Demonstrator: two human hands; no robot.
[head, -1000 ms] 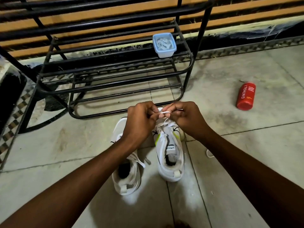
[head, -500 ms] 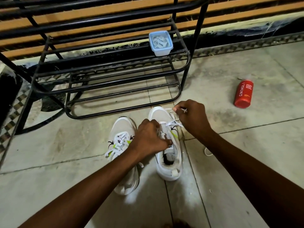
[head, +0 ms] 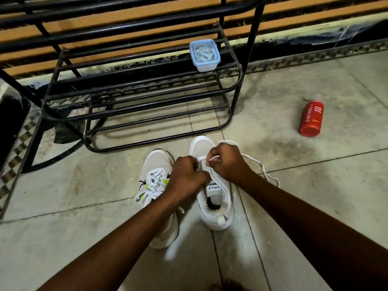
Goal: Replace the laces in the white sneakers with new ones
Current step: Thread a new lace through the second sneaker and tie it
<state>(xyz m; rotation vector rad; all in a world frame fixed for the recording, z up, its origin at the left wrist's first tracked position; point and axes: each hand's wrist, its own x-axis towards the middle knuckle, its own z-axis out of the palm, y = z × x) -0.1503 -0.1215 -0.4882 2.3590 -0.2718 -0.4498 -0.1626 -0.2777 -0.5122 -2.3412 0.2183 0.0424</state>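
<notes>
Both hands back on the right shoe (head: 212, 198).
Your right hand (head: 227, 162) now pinches the lace (head: 260, 164); left hand (head: 185, 173) has returned, gripping the eyelets.

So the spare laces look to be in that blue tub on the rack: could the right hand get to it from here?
Probably yes. The tub sits open on the rack with nothing above it, but the right hand is pinching the lace and must let go first.

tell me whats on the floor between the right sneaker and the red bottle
In the head view, only the loose white lace trails there from the right sneaker; the floor up to the red bottle is otherwise bare.
</notes>
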